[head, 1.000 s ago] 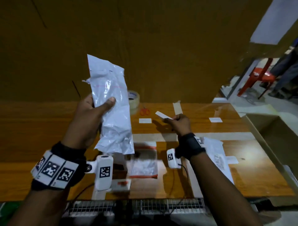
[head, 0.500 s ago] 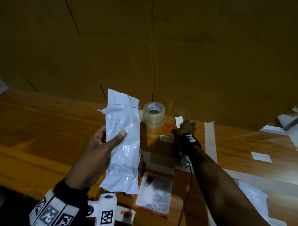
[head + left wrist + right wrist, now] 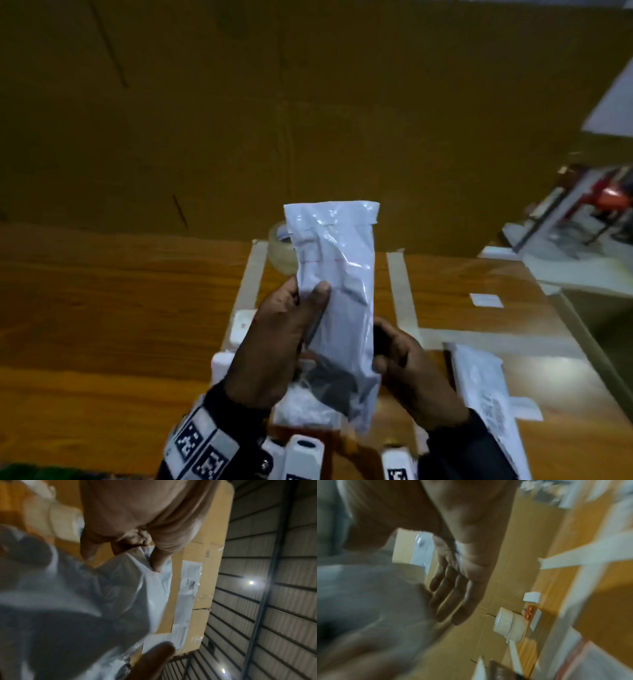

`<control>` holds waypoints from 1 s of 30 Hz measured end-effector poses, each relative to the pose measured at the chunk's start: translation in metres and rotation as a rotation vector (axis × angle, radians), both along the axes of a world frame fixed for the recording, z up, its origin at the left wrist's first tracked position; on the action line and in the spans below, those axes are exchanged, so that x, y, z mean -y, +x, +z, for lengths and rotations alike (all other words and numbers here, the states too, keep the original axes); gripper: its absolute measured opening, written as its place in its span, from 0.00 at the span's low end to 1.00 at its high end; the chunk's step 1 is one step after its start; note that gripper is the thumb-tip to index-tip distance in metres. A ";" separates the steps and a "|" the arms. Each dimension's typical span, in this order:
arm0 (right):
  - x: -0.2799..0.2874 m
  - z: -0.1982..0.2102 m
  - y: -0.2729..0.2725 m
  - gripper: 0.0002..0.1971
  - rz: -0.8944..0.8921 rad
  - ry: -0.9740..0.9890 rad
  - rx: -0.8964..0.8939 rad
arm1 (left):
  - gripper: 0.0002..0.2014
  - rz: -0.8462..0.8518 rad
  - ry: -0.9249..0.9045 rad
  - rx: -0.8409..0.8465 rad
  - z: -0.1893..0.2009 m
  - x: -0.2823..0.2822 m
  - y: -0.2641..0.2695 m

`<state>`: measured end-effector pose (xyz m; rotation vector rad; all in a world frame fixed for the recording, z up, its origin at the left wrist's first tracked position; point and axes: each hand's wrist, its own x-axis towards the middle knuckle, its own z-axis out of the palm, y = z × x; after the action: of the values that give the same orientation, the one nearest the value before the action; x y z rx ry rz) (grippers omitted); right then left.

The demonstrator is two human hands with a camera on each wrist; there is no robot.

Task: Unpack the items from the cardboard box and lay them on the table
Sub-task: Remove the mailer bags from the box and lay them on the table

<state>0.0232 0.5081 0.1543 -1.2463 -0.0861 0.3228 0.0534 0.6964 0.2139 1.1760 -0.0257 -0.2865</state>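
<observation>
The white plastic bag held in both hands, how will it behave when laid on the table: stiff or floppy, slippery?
The white plastic bag is probably floppy: its film is creased. Its glossy surface may be slippery. A dark content low inside likely weighs the bottom.

Close up and blurred, a pale crinkled plastic bag (image 3: 368,595) fills the left side, with straight fingers (image 3: 447,588) lying beside it. Beyond, a cream roll of tape (image 3: 508,624) stands on the orange-brown wooden table (image 3: 607,577), orange-handled scissors (image 3: 529,613) just beside it.
</observation>
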 end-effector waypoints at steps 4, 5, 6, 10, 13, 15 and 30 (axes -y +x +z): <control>0.005 0.001 -0.057 0.23 -0.221 0.331 -0.098 | 0.17 -0.032 0.005 -0.043 -0.025 0.028 -0.010; 0.009 -0.004 -0.071 0.18 -0.301 0.242 -0.095 | 0.17 -0.043 -0.002 -0.058 -0.031 0.035 -0.013; 0.012 -0.009 -0.083 0.18 -0.352 0.115 -0.095 | 0.17 -0.054 -0.018 -0.082 -0.038 0.041 -0.017; 0.026 -0.022 -0.125 0.13 -0.588 -0.132 -0.181 | 0.17 -0.120 -0.042 -0.158 -0.058 0.057 -0.034; 0.045 -0.019 -0.149 0.09 -0.709 -0.225 -0.125 | 0.17 -0.096 -0.023 -0.194 -0.070 0.065 -0.039; 0.057 -0.016 -0.159 0.12 -0.757 -0.265 -0.094 | 0.18 -0.097 -0.050 -0.239 -0.076 0.071 -0.045; 0.153 -0.018 -0.158 0.05 -0.911 -0.754 0.606 | 0.27 -0.365 0.066 -0.234 -0.061 0.187 -0.092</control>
<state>-0.1351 0.3548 0.1365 -1.9435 0.1019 -0.9004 -0.0384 0.5096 0.1531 1.1933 -0.0259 -0.7500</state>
